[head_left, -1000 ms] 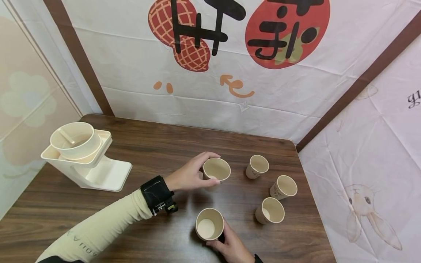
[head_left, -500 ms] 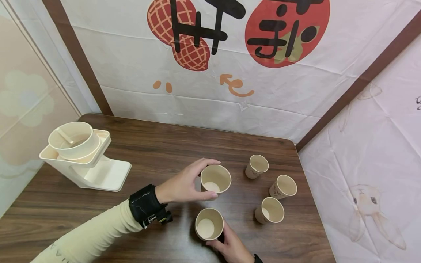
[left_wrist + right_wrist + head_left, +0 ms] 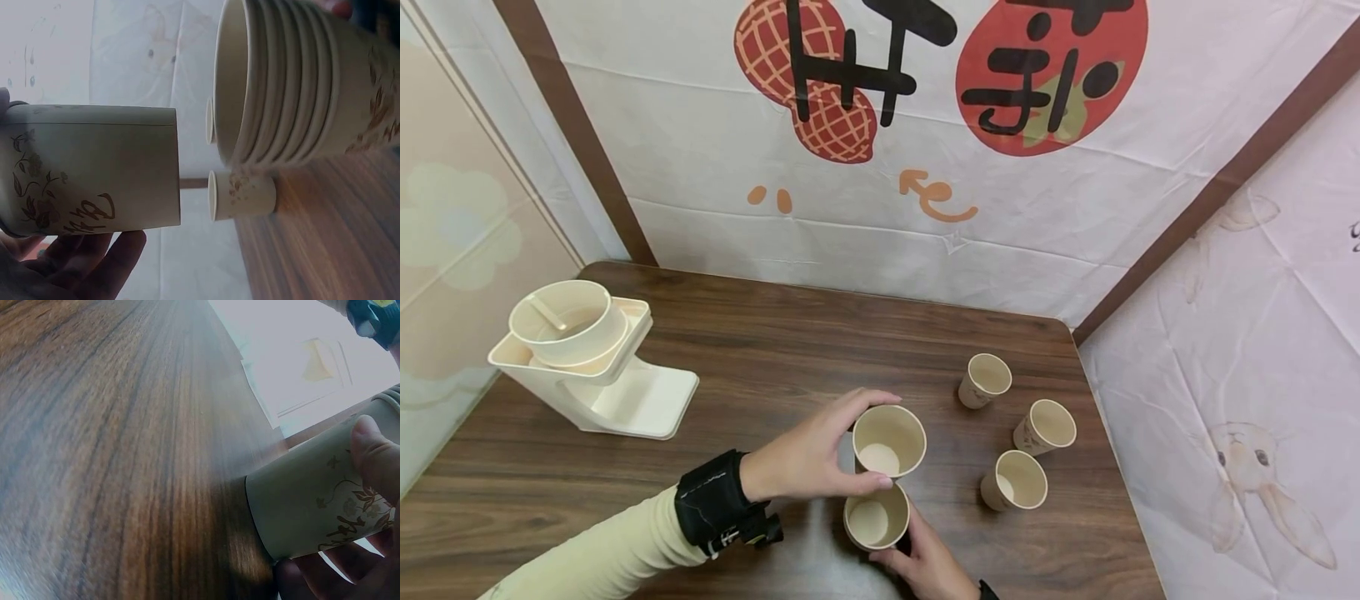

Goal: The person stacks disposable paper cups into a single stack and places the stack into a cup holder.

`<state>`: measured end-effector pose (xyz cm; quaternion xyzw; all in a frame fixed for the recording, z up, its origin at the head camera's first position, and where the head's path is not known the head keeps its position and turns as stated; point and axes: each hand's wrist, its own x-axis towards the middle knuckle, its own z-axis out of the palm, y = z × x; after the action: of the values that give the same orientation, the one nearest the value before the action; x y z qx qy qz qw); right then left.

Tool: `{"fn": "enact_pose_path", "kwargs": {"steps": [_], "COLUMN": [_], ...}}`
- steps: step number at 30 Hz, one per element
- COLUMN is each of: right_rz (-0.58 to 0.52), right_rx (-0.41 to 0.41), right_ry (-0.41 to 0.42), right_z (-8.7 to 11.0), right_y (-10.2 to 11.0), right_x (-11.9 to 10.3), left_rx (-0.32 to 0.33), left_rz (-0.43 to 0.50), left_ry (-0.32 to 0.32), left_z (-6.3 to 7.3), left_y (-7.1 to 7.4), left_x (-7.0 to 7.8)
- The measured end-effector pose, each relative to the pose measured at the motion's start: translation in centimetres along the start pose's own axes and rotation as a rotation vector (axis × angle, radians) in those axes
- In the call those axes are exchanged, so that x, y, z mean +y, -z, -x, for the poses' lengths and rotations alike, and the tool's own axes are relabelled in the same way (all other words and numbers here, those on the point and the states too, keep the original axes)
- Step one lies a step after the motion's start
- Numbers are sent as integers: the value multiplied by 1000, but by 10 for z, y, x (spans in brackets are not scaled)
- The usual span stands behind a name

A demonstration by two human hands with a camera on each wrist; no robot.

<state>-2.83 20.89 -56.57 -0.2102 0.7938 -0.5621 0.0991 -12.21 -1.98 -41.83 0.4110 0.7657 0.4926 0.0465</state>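
My left hand grips a beige paper cup between thumb and fingers, open end up. In the left wrist view, that paper cup has brown flower print, and its base is level with the mouth of a stack of nested paper cups, a gap apart. The stack stands on the table in front of me, partly covered by the left thumb and held cup in the head view. My right hand holds the stack from the right side; in the right wrist view, the thumb and fingers wrap the lowest cup.
Three upright paper cups stand to the right: a far cup, a middle cup and a near cup. At the left is a cream stand with a round bowl on top. A printed cloth wall borders the wooden table.
My left hand has carried its paper cup toward me, from beyond the stack to just above its mouth. The right hand and the stack have stayed in place.
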Motion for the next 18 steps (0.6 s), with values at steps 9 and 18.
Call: {"fn": "enact_pose_path", "kwargs": {"steps": [9, 18], "right_rz": [-21, -50], "right_rx": [-23, -33], "right_ry": [43, 7], "right_z": [0, 1], "right_y": [1, 1], "right_x": [2, 1], "left_rx": [-40, -77], "left_rz": [8, -34], "left_ry": [-22, -20], "left_z": [15, 25], "left_y": [-7, -11], "left_x": [3, 6]}}
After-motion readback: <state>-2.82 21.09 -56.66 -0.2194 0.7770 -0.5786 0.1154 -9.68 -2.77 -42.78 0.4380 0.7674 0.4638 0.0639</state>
